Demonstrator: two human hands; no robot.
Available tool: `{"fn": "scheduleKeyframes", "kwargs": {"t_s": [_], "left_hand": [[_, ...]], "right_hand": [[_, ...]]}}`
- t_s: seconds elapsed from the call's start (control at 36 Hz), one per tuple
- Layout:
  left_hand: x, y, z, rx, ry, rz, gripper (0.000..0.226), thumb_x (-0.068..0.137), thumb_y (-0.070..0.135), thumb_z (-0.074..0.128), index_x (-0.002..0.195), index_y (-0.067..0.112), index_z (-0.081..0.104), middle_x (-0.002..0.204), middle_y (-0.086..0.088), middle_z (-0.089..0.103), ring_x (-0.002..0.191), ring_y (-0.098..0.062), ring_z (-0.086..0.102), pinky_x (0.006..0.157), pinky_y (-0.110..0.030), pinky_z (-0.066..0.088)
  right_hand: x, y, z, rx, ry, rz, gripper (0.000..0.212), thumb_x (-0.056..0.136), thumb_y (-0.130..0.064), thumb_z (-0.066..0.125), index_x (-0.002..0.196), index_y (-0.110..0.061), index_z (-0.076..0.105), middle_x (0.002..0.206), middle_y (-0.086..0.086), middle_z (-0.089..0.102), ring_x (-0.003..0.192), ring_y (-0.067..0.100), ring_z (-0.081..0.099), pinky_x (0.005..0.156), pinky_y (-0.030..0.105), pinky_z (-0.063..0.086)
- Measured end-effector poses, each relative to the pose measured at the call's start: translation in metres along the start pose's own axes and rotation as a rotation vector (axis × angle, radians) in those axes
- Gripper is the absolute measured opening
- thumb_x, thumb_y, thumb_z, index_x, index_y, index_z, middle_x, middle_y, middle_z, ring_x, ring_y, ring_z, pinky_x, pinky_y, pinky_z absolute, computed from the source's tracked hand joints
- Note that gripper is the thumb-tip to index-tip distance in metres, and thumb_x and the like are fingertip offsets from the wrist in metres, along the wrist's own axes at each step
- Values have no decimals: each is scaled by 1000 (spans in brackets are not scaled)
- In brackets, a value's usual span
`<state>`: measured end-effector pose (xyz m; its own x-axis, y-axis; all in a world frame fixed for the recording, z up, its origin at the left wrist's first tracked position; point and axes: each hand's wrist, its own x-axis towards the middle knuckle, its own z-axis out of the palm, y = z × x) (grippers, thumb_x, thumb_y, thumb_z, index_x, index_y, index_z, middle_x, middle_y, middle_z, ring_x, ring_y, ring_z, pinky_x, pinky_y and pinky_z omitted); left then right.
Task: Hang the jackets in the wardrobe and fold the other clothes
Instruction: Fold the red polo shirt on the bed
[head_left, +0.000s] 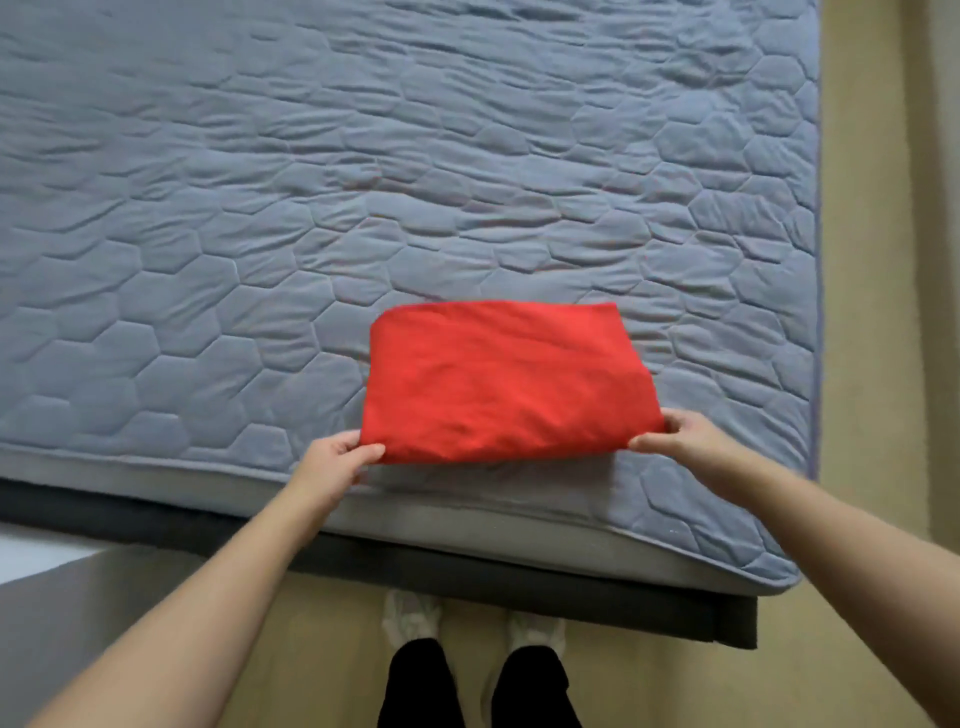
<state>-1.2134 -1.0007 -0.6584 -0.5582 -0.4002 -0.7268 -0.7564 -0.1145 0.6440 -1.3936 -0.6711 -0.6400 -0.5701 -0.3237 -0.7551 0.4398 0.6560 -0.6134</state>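
Nearest, below both wrists, the person's shoes (413, 616) stand on the beige floor (862, 649) against the dark bed base (467, 571). Just above them the left hand (340, 460) pinches the near left corner of the red garment (504, 384), thumb on top and fingers curled under the edge. The right hand (675, 436) pinches the near right corner the same way, thumb over the cloth. The garment lies between the two hands and stretches away from them on the bed (234, 218), close to its near edge — a compact rectangle of several layers, with a rounded fold along the far side.

Judging by that shape, this piece is all but folded. What seems left for it is one last fold, or simply smoothing it and setting it aside; which of these cannot be told from here. Beyond the hands the grey quilted cover runs on, wrinkled, and the red piece is the only clothing in view. No jacket, hanger or wardrobe shows — so how much of the hanging is done, and whether more clothes wait out of view, cannot be judged.
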Motion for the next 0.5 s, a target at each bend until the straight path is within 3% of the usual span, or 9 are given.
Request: {"fn": "scheduleKeyframes", "kwargs": {"t_s": [0.11,0.17,0.22,0.33,0.39,0.44,0.5], "left_hand": [[13,-49,9,147,-16,-64,20,89,4,61,74,16,64,66,8,60,75,-14,49,61,-24,36],[24,-46,14,106,38,-76,7,91,18,62,84,16,61,73,7,59,71,-11,50,58,-20,37],[37,-35,19,80,87,-59,14,91,27,63,97,16,57,77,7,58,65,-5,51,56,-16,38],[63,-8,28,59,86,15,15,88,26,66,95,14,60,83,5,63,70,-4,57,55,-9,45],[78,2,33,33,90,-7,21,88,25,67,103,12,62,94,-2,66,80,-11,63,70,-19,53],[89,10,39,53,125,-29,27,88,21,66,112,8,61,106,-9,66,94,-22,64,88,-34,52],[94,14,45,97,187,23,23,88,15,65,111,9,61,108,-8,65,94,-20,61,85,-29,47]], "right_hand": [[17,62,24,-55,-97,126,20,80,6,66,86,-13,67,85,0,69,84,14,60,72,17,48],[28,65,27,-12,-129,179,17,82,-1,68,94,-13,68,95,2,72,83,11,65,73,17,50],[41,57,26,81,-122,205,16,83,-7,69,99,-13,67,92,-1,73,76,6,68,62,11,50],[68,26,20,152,-23,164,9,87,-19,66,95,-14,68,79,-6,71,61,0,66,48,8,44],[84,14,19,221,-34,171,14,88,-23,65,98,-14,68,87,-2,72,71,5,69,62,13,50],[94,8,23,280,-66,212,18,88,-19,65,104,-13,67,97,5,71,83,17,67,82,28,53],[98,6,30,315,-38,201,15,88,-7,63,101,-13,65,94,7,69,78,18,64,80,31,52]]}}
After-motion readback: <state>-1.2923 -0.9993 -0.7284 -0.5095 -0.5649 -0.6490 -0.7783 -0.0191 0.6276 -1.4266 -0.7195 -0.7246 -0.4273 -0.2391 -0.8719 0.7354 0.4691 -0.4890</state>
